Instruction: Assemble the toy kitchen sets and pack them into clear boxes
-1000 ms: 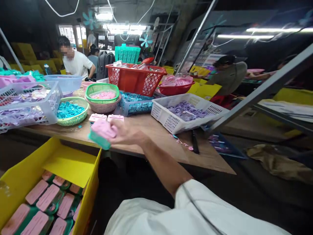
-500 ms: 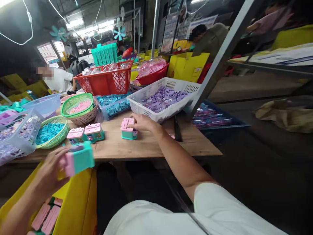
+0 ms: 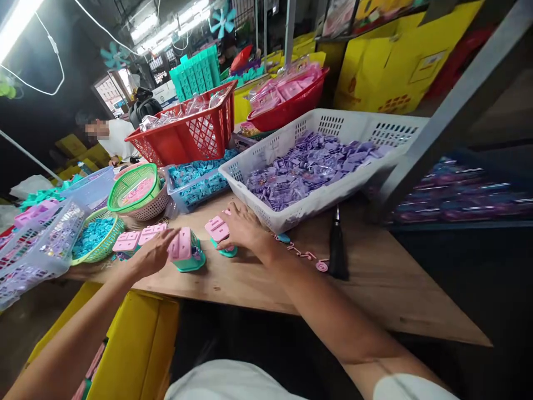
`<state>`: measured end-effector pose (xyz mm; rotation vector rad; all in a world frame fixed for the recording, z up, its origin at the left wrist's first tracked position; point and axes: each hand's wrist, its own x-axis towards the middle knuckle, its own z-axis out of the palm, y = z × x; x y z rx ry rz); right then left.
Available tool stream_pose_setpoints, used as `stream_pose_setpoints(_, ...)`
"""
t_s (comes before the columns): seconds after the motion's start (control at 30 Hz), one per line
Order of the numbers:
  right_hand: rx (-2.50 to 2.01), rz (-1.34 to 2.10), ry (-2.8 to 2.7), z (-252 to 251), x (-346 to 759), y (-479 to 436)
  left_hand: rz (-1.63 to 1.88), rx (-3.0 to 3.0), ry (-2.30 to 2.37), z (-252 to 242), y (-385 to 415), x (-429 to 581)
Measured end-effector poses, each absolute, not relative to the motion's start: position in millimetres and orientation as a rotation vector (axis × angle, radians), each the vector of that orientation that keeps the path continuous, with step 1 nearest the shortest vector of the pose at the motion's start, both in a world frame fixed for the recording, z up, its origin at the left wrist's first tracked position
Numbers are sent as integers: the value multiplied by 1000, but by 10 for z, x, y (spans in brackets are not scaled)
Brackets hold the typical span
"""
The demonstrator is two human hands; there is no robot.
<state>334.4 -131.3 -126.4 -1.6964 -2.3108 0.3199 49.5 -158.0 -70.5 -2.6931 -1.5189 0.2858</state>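
My left hand [image 3: 155, 251] grips a pink-and-teal toy house [image 3: 186, 251] by its side and rests it on the wooden table [image 3: 375, 289]. To its right my right hand [image 3: 245, 229] is closed on a second toy house [image 3: 219, 233] that also stands on the table. Two more toy houses [image 3: 132, 242] stand side by side just left of my left hand. A white basket of purple parts [image 3: 310, 166] sits right behind my right hand.
A yellow box [image 3: 133, 344] with packed toys stands below the table edge. Green baskets [image 3: 133, 186], a blue tray [image 3: 195, 183], a red basket [image 3: 187, 130] and a red bowl [image 3: 287, 100] crowd the back. A black tool [image 3: 337, 250] and small pink pieces [image 3: 306, 256] lie right. A person [image 3: 110, 139] sits far left.
My left hand carried its toy house up from beside the yellow box and set it on the table. My right hand stayed on the other house. The camera moved closer and tilted.
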Motion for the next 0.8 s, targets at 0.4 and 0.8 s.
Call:
stream_pose_setpoints(0.4,-1479,356,-2329,-1620,3588,-1158,115,-3172,-1196,-968,-856,720)
stream_pose_setpoints(0.8,-1894,140,-2121,-1453,3077,-1025,401,-3063,-1504,-905,-221,218)
